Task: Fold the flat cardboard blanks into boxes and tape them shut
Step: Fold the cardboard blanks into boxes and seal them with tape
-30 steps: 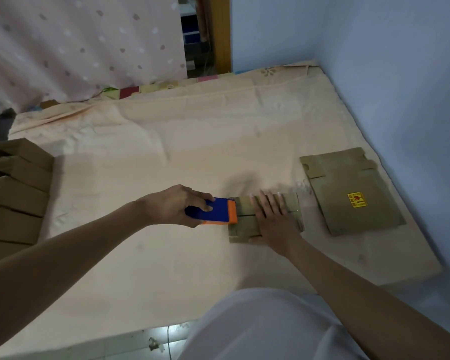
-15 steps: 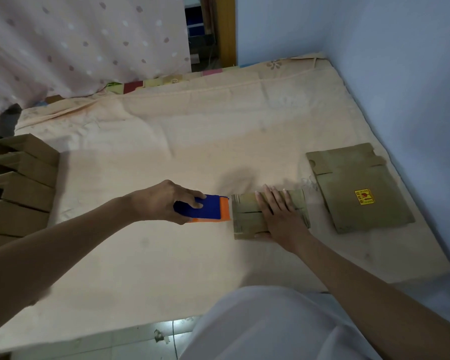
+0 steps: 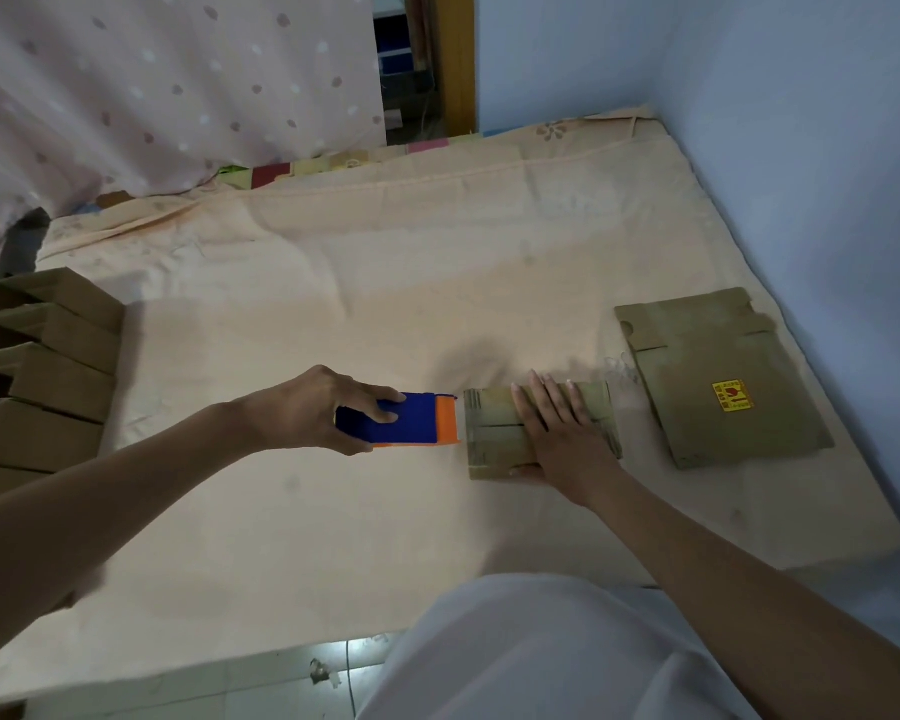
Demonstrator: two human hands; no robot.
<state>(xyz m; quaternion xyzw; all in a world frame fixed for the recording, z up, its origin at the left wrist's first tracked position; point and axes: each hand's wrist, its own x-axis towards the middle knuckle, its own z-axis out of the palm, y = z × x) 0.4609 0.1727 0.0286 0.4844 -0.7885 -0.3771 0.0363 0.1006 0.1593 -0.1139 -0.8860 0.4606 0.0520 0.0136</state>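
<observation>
Our left hand [image 3: 313,407] grips the dispenser [image 3: 401,420], now drawn just clear of the box [image 3: 494,433] — tape likely laid — while our right hand [image 3: 557,428] presses flat.

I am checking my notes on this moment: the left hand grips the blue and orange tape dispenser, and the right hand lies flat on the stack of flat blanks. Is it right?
Not quite. In the head view the right hand lies flat on the folded box, not on the flat blanks, which sit untouched beside it. The left hand does grip the blue and orange tape dispenser.
</observation>
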